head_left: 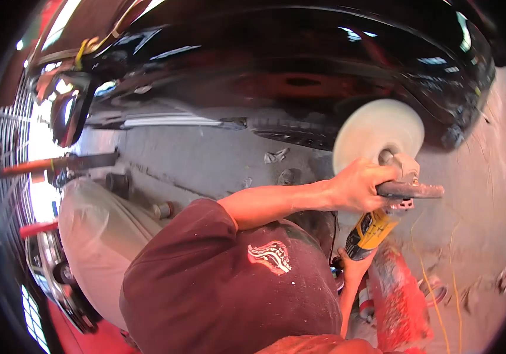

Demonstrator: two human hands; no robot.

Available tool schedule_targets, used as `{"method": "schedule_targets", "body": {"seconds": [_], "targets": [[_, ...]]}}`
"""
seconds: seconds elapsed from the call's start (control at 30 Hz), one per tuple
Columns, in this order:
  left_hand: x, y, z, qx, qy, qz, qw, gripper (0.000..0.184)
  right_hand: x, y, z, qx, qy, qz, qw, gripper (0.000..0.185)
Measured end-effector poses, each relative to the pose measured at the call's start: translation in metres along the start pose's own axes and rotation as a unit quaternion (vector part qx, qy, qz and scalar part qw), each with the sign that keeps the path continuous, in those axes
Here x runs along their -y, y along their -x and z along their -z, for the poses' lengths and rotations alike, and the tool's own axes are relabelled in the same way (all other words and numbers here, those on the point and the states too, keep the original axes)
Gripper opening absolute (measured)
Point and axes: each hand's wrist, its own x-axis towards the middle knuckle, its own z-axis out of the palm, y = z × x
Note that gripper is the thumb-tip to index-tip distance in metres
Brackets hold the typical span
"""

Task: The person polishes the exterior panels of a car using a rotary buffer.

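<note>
My left hand (359, 184) is closed around the dark handle (409, 190) near the head of a yellow and black polisher (372, 229). Lower down, my right hand (354, 263) grips the rear of the polisher's body, its fingers partly hidden. A wide, round, whitish pad (377, 133) is fitted at the polisher's front end. It faces the glossy black car (235, 65), close to its lower side; whether pad and panel touch, I cannot tell.
A car tyre (294, 131) shows beneath the black bodywork, and a side mirror (69, 112) juts out at left. Sheeting (96, 236) covers something bulky behind me. Yellow cords (430, 283) trail over the floor by a red, paint-worn object (397, 301). A crumpled scrap (276, 156) lies on the concrete.
</note>
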Motion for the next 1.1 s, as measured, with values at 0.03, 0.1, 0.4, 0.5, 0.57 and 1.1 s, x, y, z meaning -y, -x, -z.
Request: {"method": "schedule_targets", "body": {"seconds": [0.03, 0.1, 0.4, 0.5, 0.57, 1.1], "targets": [[0.003, 0.010, 0.014, 0.000, -0.002, -0.003, 1.000, 0.025, 0.010, 0.002, -0.013, 0.006, -0.002, 0.012, 1.000, 0.110], [0.003, 0.016, 0.007, -0.029, -0.017, -0.031, 0.999, 0.028, 0.017, 0.000, -0.002, 0.008, -0.013, 0.034, 0.999, 0.110], [-0.017, 0.041, 0.032, -0.100, -0.036, -0.058, 0.993, 0.027, 0.054, -0.013, 0.016, 0.061, -0.037, 0.059, 0.996, 0.105], [-0.029, 0.046, 0.037, -0.138, -0.058, -0.080, 0.985, 0.027, 0.065, -0.018, 0.026, 0.082, -0.027, 0.092, 0.992, 0.106], [-0.024, 0.060, 0.044, -0.162, -0.057, -0.092, 0.981, 0.027, 0.052, -0.022, 0.023, 0.093, -0.015, 0.114, 0.989, 0.108], [0.022, 0.209, 0.140, -0.436, -0.027, 0.046, 0.898, 0.016, 0.112, -0.038, -0.093, 0.232, 0.168, 0.195, 0.938, 0.114]]}}
